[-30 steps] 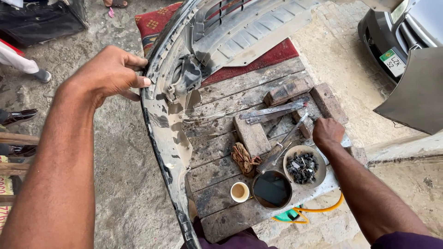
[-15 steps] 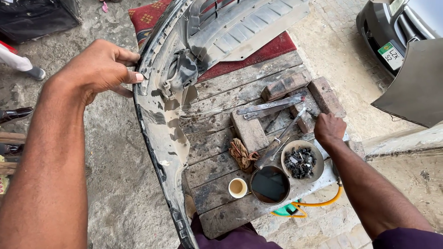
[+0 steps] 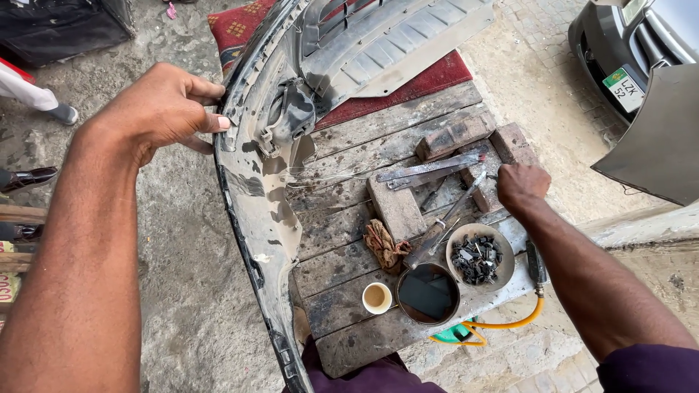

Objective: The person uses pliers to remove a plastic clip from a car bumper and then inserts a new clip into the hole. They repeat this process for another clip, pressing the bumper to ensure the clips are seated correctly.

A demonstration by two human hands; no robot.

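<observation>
Grey bumper in left grip

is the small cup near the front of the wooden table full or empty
Partly full: the small pale cup stands upright on the wooden plank table, with light brown liquid showing below its rim.

Car bumper: grey plastic, scuffed and mud-streaked, stood on edge along the left side of the plank tabletop, inner face turned toward it. Upper end curved away over a red patterned mat; lower end ran out of view at the bottom.
</observation>
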